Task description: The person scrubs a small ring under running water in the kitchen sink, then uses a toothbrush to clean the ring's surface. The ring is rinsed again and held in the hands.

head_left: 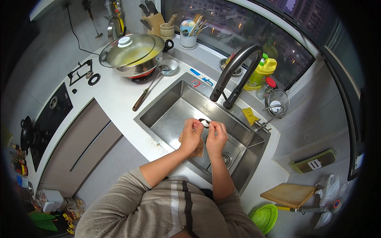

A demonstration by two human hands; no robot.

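Over the sink (166, 115), my left hand (192, 135) and my right hand (216, 137) meet fingertip to fingertip. Between them they pinch a small roundish piece of food (204, 123), white in the middle with a dark edge; its exact kind is too small to tell. Both hands are closed on it, one at each side. A brown, thin-looking thing (197, 151) lies below my left hand in the sink, mostly covered by the hand and wrist. The round drain (226, 158) shows to the right of my right wrist.
A black faucet (238, 65) arches over the sink's far side. A yellow sponge (250, 116) lies beside it. Left stand a lidded steel wok (137, 55), a ladle (149, 91) and a small bowl (170, 66). A cutting board (289, 194) and green basket (264, 218) are at right.
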